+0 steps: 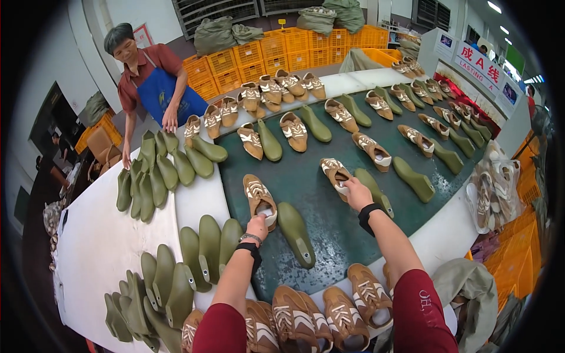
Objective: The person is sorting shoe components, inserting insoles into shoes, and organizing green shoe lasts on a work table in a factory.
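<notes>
My left hand (257, 228) is closed on the heel of a brown-and-white sneaker (256, 193), whose toe points away from me on the dark green belt (253, 167). A green shoe last (295, 234) lies just right of it. Farther right, my right hand (358, 194) grips the heel of a second brown sneaker (333, 170), its toe also pointing away. Another green last (375, 189) lies against that side, partly behind my hand. Both wrists wear dark bands.
Rows of sneakers paired with lasts cover the belt's far part. Green lasts (210, 244) crowd the white table (106, 241) at left; finished-looking sneakers (344, 315) line the near edge. Across stands a person in a blue apron (162, 91), hands at lasts. Orange crates (276, 47) stack behind.
</notes>
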Available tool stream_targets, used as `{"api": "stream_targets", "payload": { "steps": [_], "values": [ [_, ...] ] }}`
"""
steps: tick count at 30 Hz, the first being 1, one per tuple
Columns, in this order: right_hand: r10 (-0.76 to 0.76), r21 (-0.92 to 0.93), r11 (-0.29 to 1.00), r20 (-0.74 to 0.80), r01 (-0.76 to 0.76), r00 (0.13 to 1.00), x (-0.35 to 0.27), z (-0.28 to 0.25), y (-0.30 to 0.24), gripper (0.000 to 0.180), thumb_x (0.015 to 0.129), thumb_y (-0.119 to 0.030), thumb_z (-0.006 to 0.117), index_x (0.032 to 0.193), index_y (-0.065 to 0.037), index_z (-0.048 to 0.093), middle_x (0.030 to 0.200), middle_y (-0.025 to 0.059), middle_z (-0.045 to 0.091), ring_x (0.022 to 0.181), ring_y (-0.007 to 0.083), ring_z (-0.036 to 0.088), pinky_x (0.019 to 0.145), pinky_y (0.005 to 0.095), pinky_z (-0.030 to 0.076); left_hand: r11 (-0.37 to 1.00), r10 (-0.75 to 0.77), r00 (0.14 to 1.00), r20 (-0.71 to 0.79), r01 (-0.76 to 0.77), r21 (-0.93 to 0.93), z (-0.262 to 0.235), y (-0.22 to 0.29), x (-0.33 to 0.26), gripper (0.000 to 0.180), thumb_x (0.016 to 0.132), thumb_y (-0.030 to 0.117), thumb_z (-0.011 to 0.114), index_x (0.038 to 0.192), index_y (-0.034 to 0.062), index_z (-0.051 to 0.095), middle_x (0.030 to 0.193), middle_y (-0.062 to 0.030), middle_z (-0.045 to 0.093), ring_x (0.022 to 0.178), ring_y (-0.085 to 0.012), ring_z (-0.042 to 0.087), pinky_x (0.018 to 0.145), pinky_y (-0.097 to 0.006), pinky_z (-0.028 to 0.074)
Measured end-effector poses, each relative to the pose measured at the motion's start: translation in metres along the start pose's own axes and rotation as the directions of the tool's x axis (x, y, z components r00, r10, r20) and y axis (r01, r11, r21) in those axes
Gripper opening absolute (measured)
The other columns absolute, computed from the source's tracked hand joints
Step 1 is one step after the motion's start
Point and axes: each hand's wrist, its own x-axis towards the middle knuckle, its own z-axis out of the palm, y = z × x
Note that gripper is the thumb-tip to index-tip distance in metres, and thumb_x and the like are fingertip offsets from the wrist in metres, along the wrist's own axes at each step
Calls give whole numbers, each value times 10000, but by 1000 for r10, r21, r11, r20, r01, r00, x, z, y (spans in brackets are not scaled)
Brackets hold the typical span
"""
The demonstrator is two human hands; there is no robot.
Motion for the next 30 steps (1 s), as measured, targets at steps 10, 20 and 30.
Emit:
{"api": "stream_targets", "payload": {
  "steps": [10, 20, 30],
  "values": [
    [-258, 33, 966, 208, 257, 944, -53, -25, -18, 392, 723, -35, 498, 1111, -59, 546, 1089, 196, 527, 966, 357, 537, 843, 398, 441, 951, 290, 938, 187, -261, -169, -94, -13, -46, 518, 712, 201, 642, 1170, 17, 483, 1195, -189, 487, 1106, -334, 467, 930, -356, 395],
    [-501, 330, 856, 340, 398, 795, -228, -158, -162, 231, 775, -75, 540, 994, -17, 586, 784, 152, 614, 709, 311, 596, 632, 366, 472, 942, 312, 939, 146, -285, -179, -234, 20, -304, 490, 747, 147, 635, 1193, 28, 471, 1047, -210, 567, 964, -342, 547, 817, -365, 447],
    [-565, 420, 818, 461, 392, 685, -377, -100, -200, 292, 769, -71, 581, 1058, -39, 559, 1049, 136, 569, 868, 294, 596, 733, 339, 493, 964, 15, 984, 176, 32, -264, -248, 47, -488, 508, 735, 144, 657, 1190, 28, 462, 1025, -193, 570, 925, -355, 556, 790, -359, 458]
  ]
}}
